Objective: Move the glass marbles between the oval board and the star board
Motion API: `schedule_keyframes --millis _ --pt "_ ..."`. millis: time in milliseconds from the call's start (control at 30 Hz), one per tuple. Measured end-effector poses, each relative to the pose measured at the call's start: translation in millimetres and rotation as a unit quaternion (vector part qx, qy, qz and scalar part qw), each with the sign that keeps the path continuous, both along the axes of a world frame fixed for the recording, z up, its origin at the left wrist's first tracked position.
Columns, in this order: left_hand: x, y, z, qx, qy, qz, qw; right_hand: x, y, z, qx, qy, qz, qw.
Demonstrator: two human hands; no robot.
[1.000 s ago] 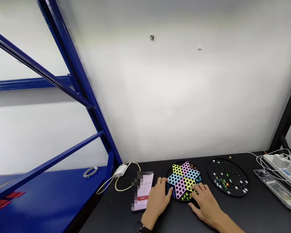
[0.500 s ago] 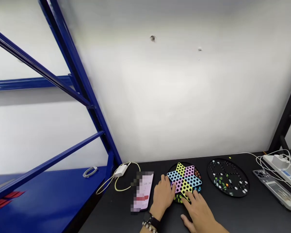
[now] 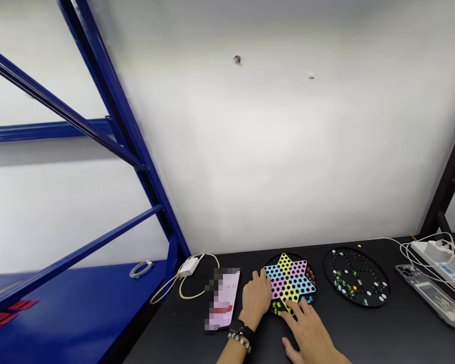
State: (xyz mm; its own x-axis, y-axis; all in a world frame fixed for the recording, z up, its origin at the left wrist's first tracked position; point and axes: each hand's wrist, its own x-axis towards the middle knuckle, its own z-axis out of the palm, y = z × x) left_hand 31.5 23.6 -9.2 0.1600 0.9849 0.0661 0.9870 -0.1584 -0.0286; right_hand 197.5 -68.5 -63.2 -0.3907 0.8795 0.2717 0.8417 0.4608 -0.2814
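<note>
A star-shaped Chinese checkers board [image 3: 287, 277], patterned in yellow, pink and blue with black holes, lies over a round black tray [image 3: 267, 260]. Coloured pieces show around the star's edges, orange-brown at the right and green at the bottom. At the board's left side, my left hand [image 3: 257, 296] has its fingers curled against the edge; their tips are partly hidden. My right hand [image 3: 310, 328] is at the lower yellow point, fingers spread with their tips on or close to the board. Its thumb stands well apart from the other fingers.
Right of the board lies a round black game tray [image 3: 328, 273] with scattered pieces. Beyond it are a clear phone case [image 3: 436, 298] and a power strip [image 3: 443, 263] with cables. A phone [image 3: 223, 298] and white adapter [image 3: 188, 267] lie left. Blue metal shelving [image 3: 136, 136] rises there.
The star board has turned slightly clockwise and its left point has shifted up and right. My left hand moved slightly right with its fingers drawn in; my right hand shifted slightly left.
</note>
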Motion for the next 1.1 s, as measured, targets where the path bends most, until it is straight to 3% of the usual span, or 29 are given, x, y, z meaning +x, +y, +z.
schedule_keyframes --millis 300,467,667,833,1100 --pt "-5 1 9.4 -0.030 0.010 -0.033 0.999 1 -2 9.6 -0.029 0.010 0.002 1.000" --pt "-12 2 6.6 -0.044 0.000 -0.053 0.998 2 -2 11.4 -0.046 0.014 0.009 0.999" --pt "-13 5 -0.3 -0.035 -0.047 0.011 0.998 3 -2 13.9 -0.051 0.015 0.005 0.999" --pt "-24 17 3.5 -0.030 -0.096 0.084 0.991 3 -1 13.1 -0.036 0.019 0.007 0.999" --pt "-22 19 16.9 -0.012 -0.059 0.051 0.997 3 -2 12.8 -0.029 0.036 0.003 0.999"
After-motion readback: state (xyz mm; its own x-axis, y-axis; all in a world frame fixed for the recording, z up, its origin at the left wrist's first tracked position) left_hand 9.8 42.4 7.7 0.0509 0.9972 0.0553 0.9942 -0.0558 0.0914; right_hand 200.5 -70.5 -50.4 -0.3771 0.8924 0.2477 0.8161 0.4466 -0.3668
